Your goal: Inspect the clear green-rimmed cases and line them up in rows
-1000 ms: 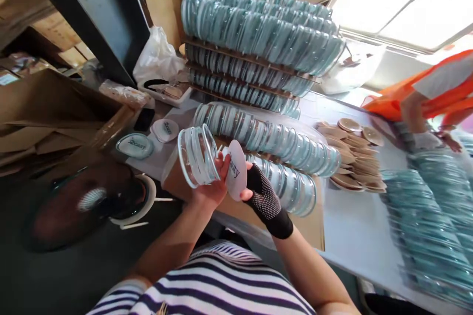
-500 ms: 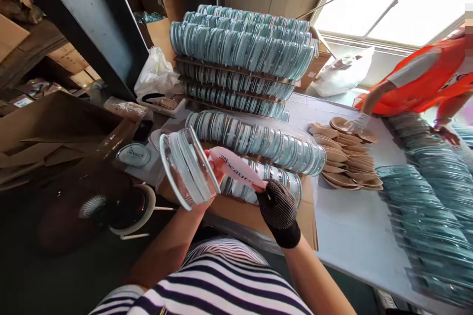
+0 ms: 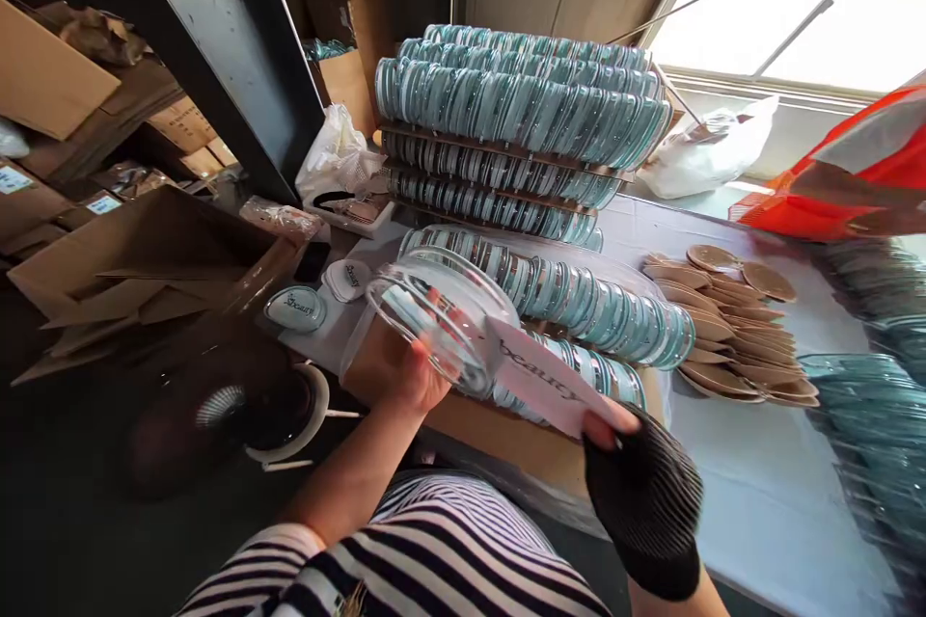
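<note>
My bare left hand (image 3: 426, 371) grips a clear, round, see-through case (image 3: 481, 294) from below. The case is tilted and partly smeared by motion, and some fingers show through its clear wall. In my right hand (image 3: 640, 482), which wears a dark glove with bare fingertips, the end of a pale pink card (image 3: 542, 376) printed "beauty" is pinched. The card's far end meets the right edge of the case; whether it goes inside I cannot tell. Just behind lies a row of similar clear cases (image 3: 579, 294) with teal rims, and a second row is partly hidden by the card.
Stacked rows of clear cases (image 3: 521, 111) stand at the back. Brown oval pieces (image 3: 738, 337) lie in a pile on the right, beside more teal-rimmed cases (image 3: 868, 424). A co-worker's orange vest (image 3: 846, 174) shows there. Printed ovals (image 3: 296, 308) and an open carton (image 3: 145, 260) are left.
The case has turned flatter and moved right. My right hand has come nearer and to the right with the card. The view has shifted left, and the co-worker's hands no longer show.
</note>
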Available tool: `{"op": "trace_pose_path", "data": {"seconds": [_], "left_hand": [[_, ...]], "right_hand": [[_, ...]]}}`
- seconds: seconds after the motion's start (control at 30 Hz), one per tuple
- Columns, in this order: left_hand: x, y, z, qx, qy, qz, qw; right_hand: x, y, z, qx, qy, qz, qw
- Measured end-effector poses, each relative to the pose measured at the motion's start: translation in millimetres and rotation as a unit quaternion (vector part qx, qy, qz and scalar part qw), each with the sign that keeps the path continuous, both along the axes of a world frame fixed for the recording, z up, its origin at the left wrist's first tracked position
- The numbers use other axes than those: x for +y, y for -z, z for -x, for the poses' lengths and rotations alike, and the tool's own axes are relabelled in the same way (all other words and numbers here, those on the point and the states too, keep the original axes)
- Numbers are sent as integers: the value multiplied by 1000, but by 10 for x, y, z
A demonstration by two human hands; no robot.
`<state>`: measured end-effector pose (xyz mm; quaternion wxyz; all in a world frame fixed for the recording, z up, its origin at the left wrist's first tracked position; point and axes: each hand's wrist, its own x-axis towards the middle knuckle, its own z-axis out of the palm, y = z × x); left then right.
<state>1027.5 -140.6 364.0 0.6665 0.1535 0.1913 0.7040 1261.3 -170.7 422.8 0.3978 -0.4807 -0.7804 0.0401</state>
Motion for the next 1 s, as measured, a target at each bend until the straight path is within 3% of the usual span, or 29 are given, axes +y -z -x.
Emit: {"op": "trace_pose_path", "data": {"seconds": [0.17, 0.3, 0.4, 0.53, 0.73, 0.8, 0.9, 1.0], "left_hand": [[-38, 124, -166, 18, 19, 45, 999], [-16, 131, -200, 62, 32, 63, 996], [-8, 65, -245, 75, 42, 54, 995], [-33, -15, -347, 107, 45, 46, 992], [-18, 109, -398, 131, 22, 29, 991], [-4, 156, -397, 133, 33, 6, 991], [-15, 186, -412, 131, 45, -19, 990], [-44, 169, -451, 133, 30, -17, 990]], "right_hand": [[331, -88, 175, -70, -14, -26, 997], [354, -66, 91, 10, -23, 95, 995], [338, -6, 104, 92, -44, 186, 977], [332, 88, 149, 75, -57, 239, 966], [175, 110, 78, 222, -86, 381, 894], [106, 129, 68, 225, -63, 353, 906], [67, 200, 73, 117, -30, 253, 960], [84, 269, 81, 78, -55, 234, 967]]}}
